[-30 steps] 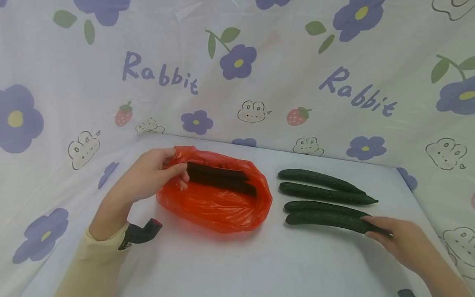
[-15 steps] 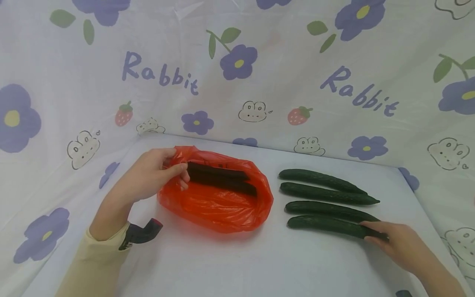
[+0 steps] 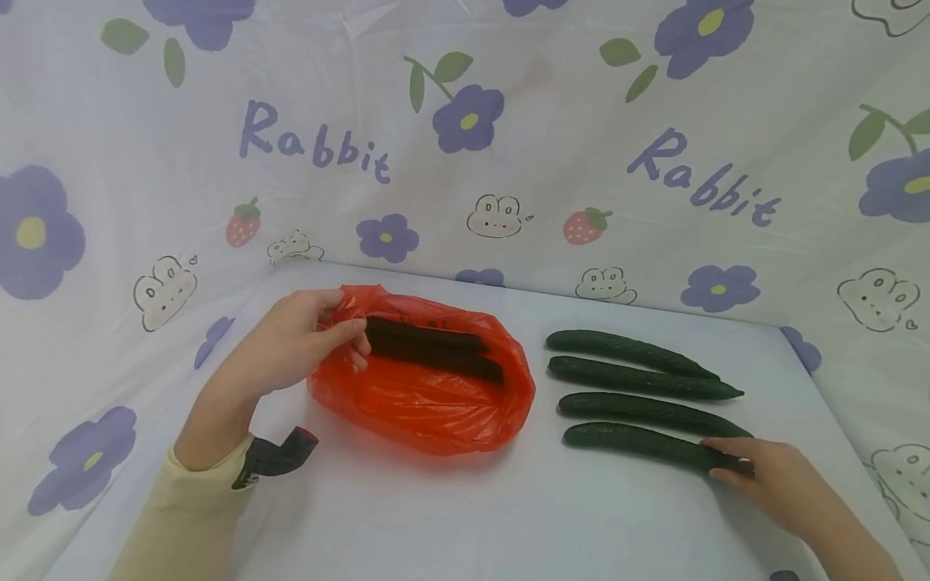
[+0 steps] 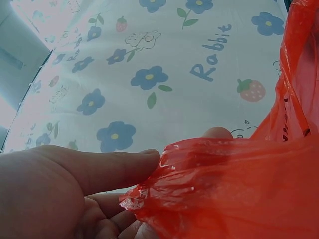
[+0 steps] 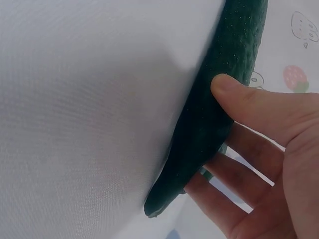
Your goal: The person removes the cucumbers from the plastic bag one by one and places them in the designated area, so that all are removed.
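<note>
Table [image 3: 465, 524] before us bears a gaping red bag [image 3: 429, 420] pinched in the left hand [image 3: 301, 339], with four cucumbers [image 3: 643, 381] in a row to its right. The right hand [image 3: 781, 482] grips the nearest cucumber [image 3: 635, 441] near one end, seemingly setting down or picking up; next likely needs clean release or firm lift.

Soft, even, slightly hazy light.
In the head view, we see small highlights on the red plastic bag [image 3: 436, 415] and a faint pinkish shadow beneath; white glare washes the left wrist view's left edge; a blurry grey shadow borders the right wrist view's cucumber [image 5: 202, 112].
</note>
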Action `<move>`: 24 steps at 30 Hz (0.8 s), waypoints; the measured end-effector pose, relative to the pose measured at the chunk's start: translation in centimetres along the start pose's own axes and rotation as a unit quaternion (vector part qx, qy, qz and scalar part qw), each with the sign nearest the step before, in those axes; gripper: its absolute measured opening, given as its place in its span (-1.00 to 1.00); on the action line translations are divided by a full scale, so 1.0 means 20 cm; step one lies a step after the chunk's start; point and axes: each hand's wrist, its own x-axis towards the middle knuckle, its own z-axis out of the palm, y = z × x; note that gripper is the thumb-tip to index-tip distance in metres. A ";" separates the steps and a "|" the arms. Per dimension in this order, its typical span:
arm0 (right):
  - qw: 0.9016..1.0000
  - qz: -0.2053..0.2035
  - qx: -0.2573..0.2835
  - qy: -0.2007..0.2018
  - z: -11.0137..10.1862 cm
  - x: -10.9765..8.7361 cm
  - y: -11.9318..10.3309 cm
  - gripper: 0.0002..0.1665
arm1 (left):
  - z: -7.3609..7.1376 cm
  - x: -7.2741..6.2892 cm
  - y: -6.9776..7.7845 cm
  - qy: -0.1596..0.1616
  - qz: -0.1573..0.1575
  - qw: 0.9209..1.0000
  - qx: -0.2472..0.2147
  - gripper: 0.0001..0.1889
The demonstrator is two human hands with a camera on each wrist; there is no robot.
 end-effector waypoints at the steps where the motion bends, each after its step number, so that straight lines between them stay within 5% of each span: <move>1: 1.000 0.002 0.001 -0.001 0.00 0.00 0.00 -0.52 | 0.00 0.00 0.00 0.000 0.000 1.000 0.000 -0.85; 10: 0.999 0.036 0.003 -0.007 -0.01 -0.02 -0.05 -0.45 | -0.01 -0.01 -0.01 -0.002 0.002 1.000 0.000 -0.86; 17: 0.994 -0.024 -0.008 0.110 -0.04 -0.03 -0.09 -0.47 | -0.01 -0.01 -0.01 0.000 0.002 1.000 0.005 -0.86; 24: 0.981 -0.052 0.000 0.185 -0.09 0.02 -0.18 -0.38 | -0.01 -0.01 0.00 0.001 -0.001 1.000 0.004 -0.85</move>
